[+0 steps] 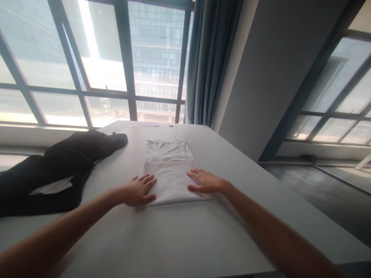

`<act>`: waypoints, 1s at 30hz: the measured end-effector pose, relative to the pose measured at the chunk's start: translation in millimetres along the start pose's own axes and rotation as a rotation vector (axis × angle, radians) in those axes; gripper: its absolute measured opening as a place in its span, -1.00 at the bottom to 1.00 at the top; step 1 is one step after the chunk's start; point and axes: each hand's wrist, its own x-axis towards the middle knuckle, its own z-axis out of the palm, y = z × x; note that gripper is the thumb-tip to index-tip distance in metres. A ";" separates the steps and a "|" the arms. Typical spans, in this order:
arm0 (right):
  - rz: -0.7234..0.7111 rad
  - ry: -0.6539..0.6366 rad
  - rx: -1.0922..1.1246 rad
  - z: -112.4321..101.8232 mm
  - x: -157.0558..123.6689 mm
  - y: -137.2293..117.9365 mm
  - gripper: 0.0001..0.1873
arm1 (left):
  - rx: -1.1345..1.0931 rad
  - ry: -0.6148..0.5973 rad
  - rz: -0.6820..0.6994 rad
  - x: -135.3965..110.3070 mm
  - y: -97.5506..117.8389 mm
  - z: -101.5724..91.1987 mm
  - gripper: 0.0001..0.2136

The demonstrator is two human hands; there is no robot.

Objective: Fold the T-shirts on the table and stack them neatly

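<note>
Taking the white cloth [168, 177] as the centre of a dial, with twelve o'clock pointing toward the windows [156, 50], the person's left hand [140, 190] is resting at eight o'clock and the right hand [205, 181] at about four. Both are lying palm down with fingers spread wide, gripping nothing; their fingers are reaching over the cloth's side edges, probably because a broad, paired touch is steadying thin fabric without bunching it. The cloth is lying straight ahead of the person on the white table [179, 239], presumably so that both arms are reaching it evenly. An edge is crossing its middle (a folded-over layer, by the look of it), and the far part is showing wrinkles. A dark garment [72, 166] is lying heaped at nine o'clock, apart from the cloth, seemingly leaving the hands room.
</note>
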 end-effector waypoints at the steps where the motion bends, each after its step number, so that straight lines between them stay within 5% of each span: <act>1: -0.018 -0.002 -0.005 -5.2 -4.0 -4.6 -0.19 | -0.001 0.007 0.009 -4.2 3.4 -4.7 -0.24; 5: -0.036 0.136 -0.014 -10.3 -5.0 -22.5 -0.41 | -0.045 0.164 -0.041 -3.4 14.1 -14.6 -0.31; 9: -0.104 0.358 -0.048 12.0 16.3 -28.4 -0.37 | 0.002 0.367 -0.008 21.7 6.6 4.3 -0.29; 14: -0.047 0.106 0.011 30.3 34.0 -15.0 -0.22 | -0.014 0.206 -0.089 40.0 -13.4 25.7 -0.25; 23: 0.142 0.048 0.023 26.7 23.0 28.1 -0.27 | -0.032 0.108 -0.231 17.9 -47.1 20.5 -0.29; 30: 0.026 0.158 0.123 8.0 5.1 63.5 -0.38 | -0.051 0.041 0.083 -9.5 -70.1 -11.2 -0.46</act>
